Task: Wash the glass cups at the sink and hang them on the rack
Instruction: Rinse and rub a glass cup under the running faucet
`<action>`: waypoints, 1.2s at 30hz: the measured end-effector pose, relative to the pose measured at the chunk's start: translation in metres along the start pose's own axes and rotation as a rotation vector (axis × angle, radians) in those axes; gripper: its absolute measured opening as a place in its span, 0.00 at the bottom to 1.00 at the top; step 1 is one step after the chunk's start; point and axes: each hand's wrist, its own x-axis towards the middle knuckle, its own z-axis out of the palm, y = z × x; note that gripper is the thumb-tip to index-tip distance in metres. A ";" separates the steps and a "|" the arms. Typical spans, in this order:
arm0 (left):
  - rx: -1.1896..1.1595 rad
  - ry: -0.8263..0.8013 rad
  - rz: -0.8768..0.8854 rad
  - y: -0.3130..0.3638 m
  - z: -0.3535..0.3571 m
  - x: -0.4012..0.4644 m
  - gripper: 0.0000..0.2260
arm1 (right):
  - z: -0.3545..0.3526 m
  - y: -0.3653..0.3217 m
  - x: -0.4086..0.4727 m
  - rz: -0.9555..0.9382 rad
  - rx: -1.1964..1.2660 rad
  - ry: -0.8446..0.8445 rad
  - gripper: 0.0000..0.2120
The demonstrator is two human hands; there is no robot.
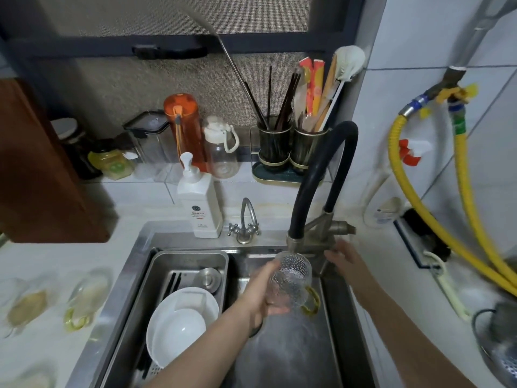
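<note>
glass cup [291,281], textured with an amber handle, is grasped around its body by the left hand [261,292] under the faucet spout [295,242], above the sink's [333,317] back edge. right hand [342,254] rests relaxed on the faucet lever. wet glass likely slippery, fragile; the handle gives a surer hold.

This is a home kitchen. There is a metal sink [195,317] with a tap [316,191] and white bowls [179,323] in it. A soap bottle [199,203] stands behind the sink. Chopsticks [282,107] sit in a holder [275,144], and drink bottles [183,127] line the tiled counter [56,261].
</note>
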 end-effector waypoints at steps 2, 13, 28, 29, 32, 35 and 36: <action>-0.009 -0.004 0.010 0.000 -0.004 -0.003 0.24 | 0.020 -0.002 -0.036 -0.012 0.071 -0.146 0.24; 0.108 -0.148 0.128 -0.024 -0.061 -0.043 0.24 | 0.084 0.032 -0.120 -0.002 0.063 0.013 0.27; 0.218 -0.038 0.178 -0.019 -0.090 -0.076 0.29 | 0.135 0.023 -0.157 -0.139 0.014 0.000 0.31; 0.220 -0.035 0.177 -0.019 -0.093 -0.078 0.27 | 0.139 0.024 -0.157 -0.127 0.022 0.028 0.30; 0.175 -0.074 0.173 -0.019 -0.103 -0.087 0.19 | 0.147 0.030 -0.159 -0.061 0.089 0.052 0.30; 0.177 -0.113 0.203 -0.022 -0.110 -0.096 0.15 | 0.153 0.031 -0.163 0.030 0.190 0.048 0.27; 0.188 -0.118 0.210 -0.023 -0.113 -0.097 0.14 | 0.154 0.031 -0.165 0.061 0.239 0.046 0.25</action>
